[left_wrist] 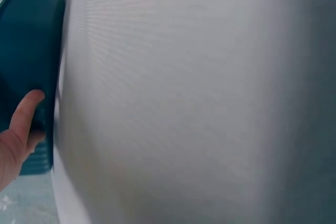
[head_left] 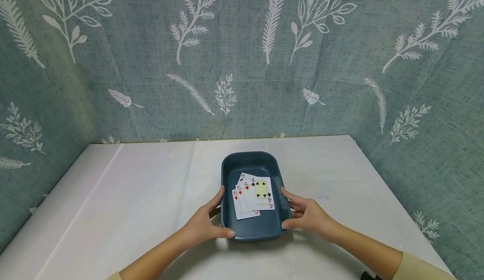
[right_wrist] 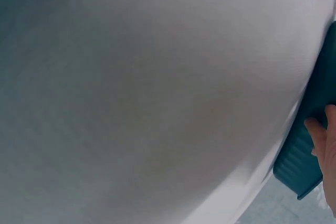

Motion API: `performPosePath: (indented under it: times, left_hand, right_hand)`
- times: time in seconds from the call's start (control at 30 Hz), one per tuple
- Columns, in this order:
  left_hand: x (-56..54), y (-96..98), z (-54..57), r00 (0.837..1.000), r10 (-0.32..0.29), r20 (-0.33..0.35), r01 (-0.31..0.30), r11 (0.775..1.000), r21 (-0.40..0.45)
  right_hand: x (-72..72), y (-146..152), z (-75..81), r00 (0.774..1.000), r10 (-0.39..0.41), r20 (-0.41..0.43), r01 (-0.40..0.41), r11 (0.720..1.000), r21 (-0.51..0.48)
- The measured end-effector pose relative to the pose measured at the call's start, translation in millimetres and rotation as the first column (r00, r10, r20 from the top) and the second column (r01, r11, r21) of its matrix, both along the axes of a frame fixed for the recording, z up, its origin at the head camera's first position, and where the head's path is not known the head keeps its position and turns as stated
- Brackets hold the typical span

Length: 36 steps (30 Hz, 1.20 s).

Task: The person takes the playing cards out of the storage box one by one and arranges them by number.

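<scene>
A dark blue-teal rectangular tray [head_left: 261, 228] with rounded corners is held between both hands over the white table. Several playing cards [head_left: 264, 192] lie face up and overlapping in it, the four of spades on top and the six of diamonds at the left. My left hand [head_left: 204, 225] grips the tray's left side, thumb at the near left corner. On the opposite side, my right hand [head_left: 308, 215] grips the wall with its thumb at the near rim. In the left wrist view, fingertips [left_wrist: 34, 97] press the tray's outer wall [left_wrist: 31, 45]. The right wrist view shows fingers [right_wrist: 317, 132] against the ribbed wall [right_wrist: 299, 163].
White cloth [head_left: 143, 187] covers the table around the tray. Grey-green fabric [head_left: 242, 103] with white leaf prints hangs along the back and both sides. A small black object [head_left: 368, 276] shows at the bottom edge by the right forearm.
</scene>
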<state>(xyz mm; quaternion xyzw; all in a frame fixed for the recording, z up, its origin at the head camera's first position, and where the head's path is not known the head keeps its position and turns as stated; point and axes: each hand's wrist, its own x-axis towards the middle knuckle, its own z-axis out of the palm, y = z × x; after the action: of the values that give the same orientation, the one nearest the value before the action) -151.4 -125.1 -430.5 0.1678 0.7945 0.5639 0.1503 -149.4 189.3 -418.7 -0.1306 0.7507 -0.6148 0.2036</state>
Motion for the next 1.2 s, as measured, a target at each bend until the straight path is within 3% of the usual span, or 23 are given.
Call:
performPosePath:
  times: [0.2,0.83,1.03,1.2]
  left_hand:
    - [5.5,-6.9,0.9,1.0,-0.019,0.0,0.019,1.0,0.005]
    - [3.3,-10.9,2.3,1.0,-0.021,0.01,0.021,1.0,0.004]
    - [3.1,-9.2,4.6,1.0,0.027,-0.001,-0.027,1.0,-0.002]
    - [0.7,-6.4,7.3,0.985,0.166,-0.035,-0.168,0.985,-0.033]
  right_hand:
    - [3.9,-3,1.1,1.0,0.027,-0.001,-0.027,0.999,0.018]
    - [8.6,-9,1.6,1.0,-0.014,0.009,0.014,1.0,-0.01]
    - [8.6,-9,1.6,1.0,-0.013,0.006,0.013,1.0,-0.01]
    - [8.5,-11,-1.3,1.0,-0.006,-0.001,0.006,1.0,-0.009]
